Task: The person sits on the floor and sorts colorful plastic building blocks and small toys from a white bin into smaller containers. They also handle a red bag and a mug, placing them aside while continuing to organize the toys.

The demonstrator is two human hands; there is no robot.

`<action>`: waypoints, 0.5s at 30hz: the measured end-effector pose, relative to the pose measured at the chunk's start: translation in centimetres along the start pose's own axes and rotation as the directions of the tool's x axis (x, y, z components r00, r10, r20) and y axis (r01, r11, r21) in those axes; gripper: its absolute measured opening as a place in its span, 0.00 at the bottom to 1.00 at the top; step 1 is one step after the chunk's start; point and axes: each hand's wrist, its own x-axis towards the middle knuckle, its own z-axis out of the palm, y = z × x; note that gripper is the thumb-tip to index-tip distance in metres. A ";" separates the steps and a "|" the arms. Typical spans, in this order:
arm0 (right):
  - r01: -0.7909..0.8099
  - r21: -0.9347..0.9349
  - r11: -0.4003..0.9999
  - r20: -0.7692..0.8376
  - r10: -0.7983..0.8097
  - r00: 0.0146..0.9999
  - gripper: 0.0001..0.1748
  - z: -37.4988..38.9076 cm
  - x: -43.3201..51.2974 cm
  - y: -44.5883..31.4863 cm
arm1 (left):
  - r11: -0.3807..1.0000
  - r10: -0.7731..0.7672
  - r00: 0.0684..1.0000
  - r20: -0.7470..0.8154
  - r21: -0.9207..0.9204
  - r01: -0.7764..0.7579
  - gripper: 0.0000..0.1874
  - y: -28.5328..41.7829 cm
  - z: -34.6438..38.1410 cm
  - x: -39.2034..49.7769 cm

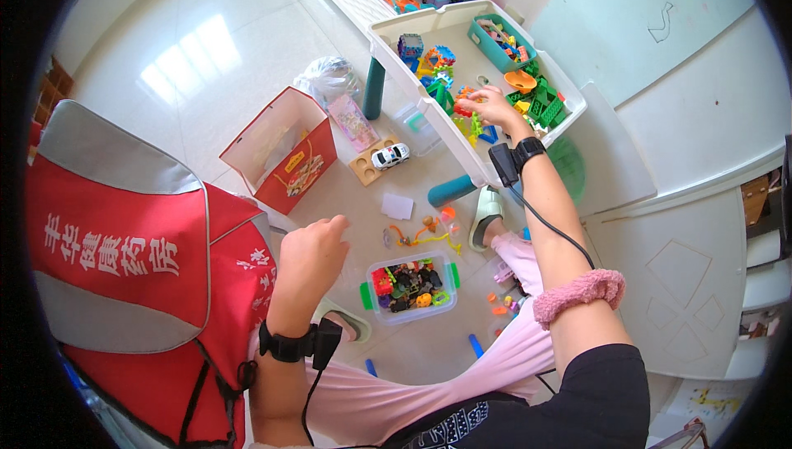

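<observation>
My right hand (492, 107) reaches into a white raised toy tray (433, 116), its fingers at an orange-red plastic piece (468, 95); whether it grips the piece I cannot tell. Green building blocks (546, 102) and an orange bowl-like piece (520, 81) lie to the right of that hand, colourful interlocking pieces (440, 56) to its left. A teal bin (502, 60) of small blocks stands at the tray's back. My left hand (315, 251) hangs over the floor with fingers bent, nothing visible in it, left of a clear box (408, 318) of small toys.
A red paper bag (291, 174), a white toy car (390, 156) on a wooden board (365, 171), a pink packet (354, 122) and a plastic bag (329, 78) are on the floor. A red and grey bag (124, 226) stands at left. Small toys (427, 235) lie near my feet.
</observation>
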 end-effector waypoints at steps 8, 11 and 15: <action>-0.021 -0.140 0.990 0.260 0.057 0.964 0.36 1.2 -1.1 3.4 | 0.998 0.034 0.998 -0.054 0.051 -0.031 0.15 -0.3 0.0 0.3; -0.014 -0.219 0.976 -0.112 -0.011 0.994 0.33 0.4 -3.8 2.4 | 0.997 0.004 1.000 -0.031 0.081 -0.001 0.15 -0.9 0.6 0.3; 0.200 0.478 0.855 0.044 -0.251 0.967 0.15 1.8 -15.5 1.8 | 0.998 0.004 0.998 -0.058 0.056 0.000 0.15 -1.3 0.4 0.0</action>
